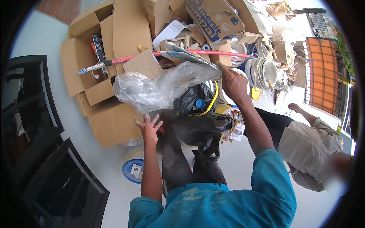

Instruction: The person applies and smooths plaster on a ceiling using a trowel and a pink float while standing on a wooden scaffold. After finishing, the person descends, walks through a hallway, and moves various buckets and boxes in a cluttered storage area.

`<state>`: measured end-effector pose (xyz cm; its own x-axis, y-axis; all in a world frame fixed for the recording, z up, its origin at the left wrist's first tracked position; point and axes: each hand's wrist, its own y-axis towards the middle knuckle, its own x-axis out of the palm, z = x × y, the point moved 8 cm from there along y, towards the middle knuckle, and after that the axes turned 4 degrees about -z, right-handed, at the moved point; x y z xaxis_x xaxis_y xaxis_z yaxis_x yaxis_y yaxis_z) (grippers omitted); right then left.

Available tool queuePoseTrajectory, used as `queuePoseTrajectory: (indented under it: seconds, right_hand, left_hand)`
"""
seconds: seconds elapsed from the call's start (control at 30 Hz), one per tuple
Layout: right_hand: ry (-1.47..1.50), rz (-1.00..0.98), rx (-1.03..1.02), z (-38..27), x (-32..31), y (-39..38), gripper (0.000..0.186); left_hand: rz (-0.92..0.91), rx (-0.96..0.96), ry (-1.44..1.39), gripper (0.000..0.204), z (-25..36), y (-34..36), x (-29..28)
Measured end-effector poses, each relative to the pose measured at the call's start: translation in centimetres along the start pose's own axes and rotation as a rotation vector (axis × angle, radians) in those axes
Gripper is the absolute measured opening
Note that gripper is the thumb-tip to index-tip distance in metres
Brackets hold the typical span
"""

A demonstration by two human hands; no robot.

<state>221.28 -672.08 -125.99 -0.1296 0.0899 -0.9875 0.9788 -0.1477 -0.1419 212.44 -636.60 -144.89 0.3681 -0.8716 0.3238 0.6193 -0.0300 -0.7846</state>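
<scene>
Blue-green cloth of the person's shirt point(224, 207) is closest to the camera, with both arms reaching up and away from it. At the end of the right arm, the right hand point(234, 83) has its fingers pinched on one end of a flat printed sheet point(195, 58). From those fingers the sheet goes up and to the left, so its long side runs on a slant. Clear plastic point(140, 91) hangs below the sheet and spreads out to the left, in front of the top right edge of a brown box point(114, 123). I cannot tell if the pinch has some plastic in it too. Low down and to the left, the left hand point(149, 128) is empty, with its palm up and its fingers spread wide. Its tips are just under the bunched plastic, and I cannot tell if they touch. So the right hand is nearer the sheet, and the left hand is nearer the loose end of the plastic. A long red pole point(123, 59) lies across the heap near the sheet, and a black bag point(190, 100) sits between the two hands.
</scene>
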Motion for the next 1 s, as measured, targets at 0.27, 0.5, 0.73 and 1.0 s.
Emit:
queuePoseTrajectory:
  seconds: [0.27, 0.5, 0.73, 1.0]
  right_hand:
    - [0.347, -0.095, 0.205, 2.7, 3.6, -2.3, 0.038]
    - [0.794, 0.064, 0.464, 2.3, 4.6, -2.5, 0.034]
    - [1.255, 0.372, 0.661, 8.1, -2.0, -5.1, 0.036]
    - [1.116, 0.654, 0.675, 9.8, -9.2, -15.1, 0.037]
  left_hand:
    - [-0.176, 0.515, 0.872, 0.115, 5.8, 6.5, 14.5]
    - [-0.484, 0.760, 1.640, 0.062, -2.7, 7.9, 21.5]
    - [-0.433, 0.498, 1.532, 0.039, -1.6, 13.4, 17.4]
    - [-0.260, 0.919, 1.244, 0.090, 3.6, 9.4, 19.9]
